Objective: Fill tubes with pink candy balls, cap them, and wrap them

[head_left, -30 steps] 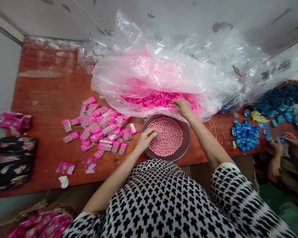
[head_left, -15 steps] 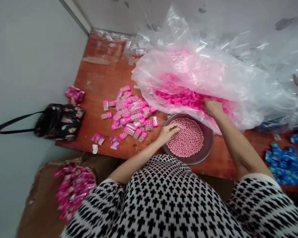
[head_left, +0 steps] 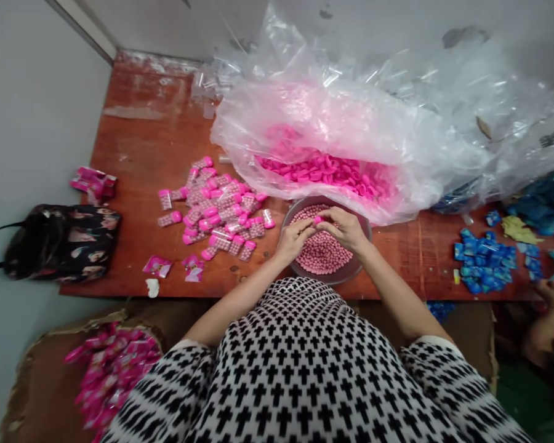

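Observation:
Over the dark bowl (head_left: 337,280) of pink beads (head_left: 325,255), both my hands meet. Closed fingers of my left hand (head_left: 294,242) pinch a small clear bottle, mostly hidden by them. My right hand (head_left: 346,229) is closed on a bright pink cap (head_left: 318,219), held at the bottle's top; whether it is seated I cannot tell. Just behind the bowl lies an open plastic bag (head_left: 364,132) with many loose pink caps (head_left: 323,171). To the left, filled bead bottles (head_left: 226,209) with pink caps lie in a heap on the wooden table (head_left: 143,144).
A floral black bag (head_left: 69,240) and pink packets (head_left: 93,183) lie at the table's left end. Below is a brown box (head_left: 37,375) with pink packets. Blue packets (head_left: 484,261) and yellow pieces (head_left: 519,229) lie right, near another person's hand (head_left: 553,295).
My right hand has come out of the bag of caps with a pink cap and moved left to my left hand over the bowl. The view has shifted to the right.

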`<control>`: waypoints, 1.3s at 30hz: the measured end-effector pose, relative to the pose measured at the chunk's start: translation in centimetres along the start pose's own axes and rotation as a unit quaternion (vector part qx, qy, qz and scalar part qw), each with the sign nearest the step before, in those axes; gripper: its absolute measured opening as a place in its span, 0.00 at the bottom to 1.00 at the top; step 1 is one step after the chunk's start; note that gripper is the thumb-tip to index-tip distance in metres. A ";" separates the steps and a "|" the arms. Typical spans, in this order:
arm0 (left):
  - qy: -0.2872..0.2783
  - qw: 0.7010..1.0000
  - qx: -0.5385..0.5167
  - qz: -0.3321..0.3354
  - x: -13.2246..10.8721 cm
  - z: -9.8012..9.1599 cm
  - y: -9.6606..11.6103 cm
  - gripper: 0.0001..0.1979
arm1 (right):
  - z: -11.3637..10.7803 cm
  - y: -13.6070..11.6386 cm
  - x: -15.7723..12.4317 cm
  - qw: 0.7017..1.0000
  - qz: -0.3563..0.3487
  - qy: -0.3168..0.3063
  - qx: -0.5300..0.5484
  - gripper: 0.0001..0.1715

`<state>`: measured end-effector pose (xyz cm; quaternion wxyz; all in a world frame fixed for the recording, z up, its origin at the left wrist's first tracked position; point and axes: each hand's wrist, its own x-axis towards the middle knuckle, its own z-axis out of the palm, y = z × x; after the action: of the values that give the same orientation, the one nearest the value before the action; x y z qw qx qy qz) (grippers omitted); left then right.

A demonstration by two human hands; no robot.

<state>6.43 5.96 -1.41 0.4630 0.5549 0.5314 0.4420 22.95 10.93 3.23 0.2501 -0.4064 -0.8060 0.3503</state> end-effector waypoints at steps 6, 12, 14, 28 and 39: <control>0.016 0.998 0.050 0.027 -1.5 -0.2 0.7 0.13 | 0.8 -0.1 -2.4 1.000 -0.010 0.017 -0.018 0.13; -0.044 0.989 0.082 0.110 -1.6 -0.6 1.0 0.11 | 0.9 -0.7 -3.8 0.997 -0.048 -0.006 -0.052 0.14; -0.056 0.990 0.074 0.106 -1.4 -0.6 1.5 0.11 | 0.7 -0.9 -3.8 0.999 -0.027 0.008 -0.021 0.13; 0.024 0.987 -0.128 -0.097 -0.8 0.2 1.5 0.22 | 0.1 0.1 -5.4 0.806 0.225 0.063 0.544 0.22; -0.015 0.999 -0.044 0.013 -1.9 0.0 2.6 0.13 | 2.2 -2.9 -4.0 0.690 0.336 -0.022 0.640 0.19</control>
<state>6.85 4.04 1.12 0.4890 0.5475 0.4971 0.4627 22.22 5.59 3.62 0.2974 -0.3839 -0.2009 0.8508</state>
